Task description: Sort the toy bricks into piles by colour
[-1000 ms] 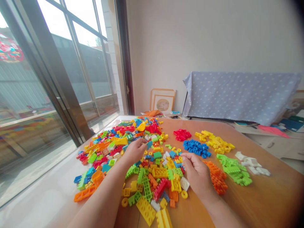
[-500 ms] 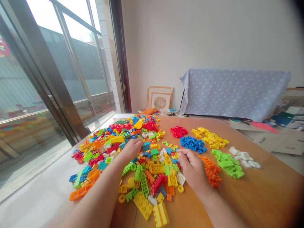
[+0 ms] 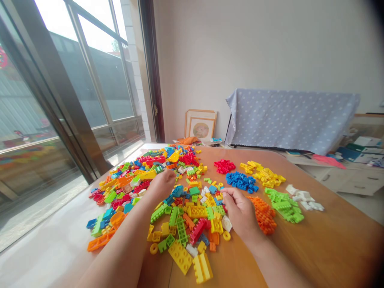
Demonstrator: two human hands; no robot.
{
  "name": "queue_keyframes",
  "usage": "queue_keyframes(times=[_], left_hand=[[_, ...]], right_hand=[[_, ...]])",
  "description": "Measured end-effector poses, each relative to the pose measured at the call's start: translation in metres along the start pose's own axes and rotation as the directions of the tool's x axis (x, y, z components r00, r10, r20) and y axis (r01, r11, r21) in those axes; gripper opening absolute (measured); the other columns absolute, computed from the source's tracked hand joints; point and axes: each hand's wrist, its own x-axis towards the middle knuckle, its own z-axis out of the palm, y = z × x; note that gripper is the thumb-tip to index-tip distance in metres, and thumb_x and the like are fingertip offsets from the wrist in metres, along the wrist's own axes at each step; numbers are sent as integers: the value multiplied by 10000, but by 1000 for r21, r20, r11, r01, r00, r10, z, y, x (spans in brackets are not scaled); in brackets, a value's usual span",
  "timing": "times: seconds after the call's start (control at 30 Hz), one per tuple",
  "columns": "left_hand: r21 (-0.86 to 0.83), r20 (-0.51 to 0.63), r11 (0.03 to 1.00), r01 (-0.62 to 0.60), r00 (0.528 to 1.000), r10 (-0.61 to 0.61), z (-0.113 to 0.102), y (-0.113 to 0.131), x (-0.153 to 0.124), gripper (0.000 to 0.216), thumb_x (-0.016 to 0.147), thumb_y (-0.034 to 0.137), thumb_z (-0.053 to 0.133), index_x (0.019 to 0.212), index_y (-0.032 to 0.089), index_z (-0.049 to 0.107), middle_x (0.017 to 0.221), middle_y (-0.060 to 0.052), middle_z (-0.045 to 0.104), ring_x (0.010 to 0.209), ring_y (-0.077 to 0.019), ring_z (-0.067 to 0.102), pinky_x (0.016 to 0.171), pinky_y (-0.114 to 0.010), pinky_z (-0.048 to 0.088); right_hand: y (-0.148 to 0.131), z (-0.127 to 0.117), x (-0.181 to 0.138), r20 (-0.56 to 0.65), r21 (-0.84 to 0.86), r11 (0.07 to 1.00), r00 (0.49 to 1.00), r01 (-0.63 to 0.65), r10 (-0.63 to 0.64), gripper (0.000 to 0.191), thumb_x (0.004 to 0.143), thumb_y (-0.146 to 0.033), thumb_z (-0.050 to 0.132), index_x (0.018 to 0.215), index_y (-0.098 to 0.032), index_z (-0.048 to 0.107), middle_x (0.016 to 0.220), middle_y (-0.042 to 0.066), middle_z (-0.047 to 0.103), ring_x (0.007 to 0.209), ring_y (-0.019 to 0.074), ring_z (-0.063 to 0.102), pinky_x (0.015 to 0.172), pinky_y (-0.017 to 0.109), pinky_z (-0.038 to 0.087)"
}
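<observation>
My left hand [image 3: 163,183] hovers over the middle of a big mixed pile of toy building bricks [image 3: 147,175], its fingers curled in and mostly turned away from view. Just below it lies a teal brick [image 3: 177,191]. At the pile's right edge is my right hand [image 3: 240,208], thumb and forefinger drawn together; whatever may be between them is too small to make out. Near that hand are a white brick [image 3: 227,223] and a yellow ring [image 3: 227,236]. A heap of orange bricks [image 3: 264,216] sits right behind its knuckles.
Sorted heaps lie on the wooden table [image 3: 327,248] to the right: red bricks [image 3: 224,166], blue bricks [image 3: 241,182], yellow bricks [image 3: 268,177], lime green bricks [image 3: 284,206] and white bricks [image 3: 304,197]. A glass door stands left; a dotted cloth [image 3: 294,120] hangs beyond the table.
My left hand has shifted slightly back and up, away from the teal brick, which now lies lower and tilted. The right hand stays almost in place. The view has moved a little.
</observation>
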Motion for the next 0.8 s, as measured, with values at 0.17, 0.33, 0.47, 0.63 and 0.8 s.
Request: queue_keyframes(times=[0.17,0.33,0.47,0.63,0.8], left_hand=[[-361,-252,926,113,944,-213,-9,-1,8,234,773,279,526,956,199,649,897,-46,708,748,-191,638,664,-293,468],[-645,-300,758,93,882,-364,-17,-3,12,293,742,242,541,1015,187,630,1022,-63,705,821,-172,670,752,-302,521],[-736,-298,673,72,859,-417,-19,-7,15,296,735,257,555,1014,188,622,1009,-65,708,848,-173,680,825,-334,543],[-803,-262,589,89,835,-484,-15,-14,17,338,738,273,559,1064,194,609,1025,-71,714,861,-172,691,843,-342,546],[-815,-241,566,121,818,-523,-15,-20,20,359,747,293,553,1092,208,604,1053,-73,727,894,-184,705,822,-336,544]], right_hand=[[0,7,-2,30,-2,1000,1000,2,-2,334,945,-476,564,1048,-195,712,870,45,724,742,196,648,700,295,523],[-21,20,1,223,-26,997,972,76,-68,285,945,-405,575,1101,-222,727,1086,56,734,954,210,682,855,322,534],[-38,41,20,403,-105,990,914,92,-43,327,927,-375,581,1173,-216,728,1052,57,741,901,209,685,804,330,543],[-35,92,66,472,-180,971,879,160,-57,369,893,-291,602,1224,-186,724,1153,86,742,994,226,692,896,341,537],[-26,153,107,598,-360,857,796,368,-90,408,871,-225,606,1263,-202,715,1240,78,724,1112,238,665,963,307,503]])
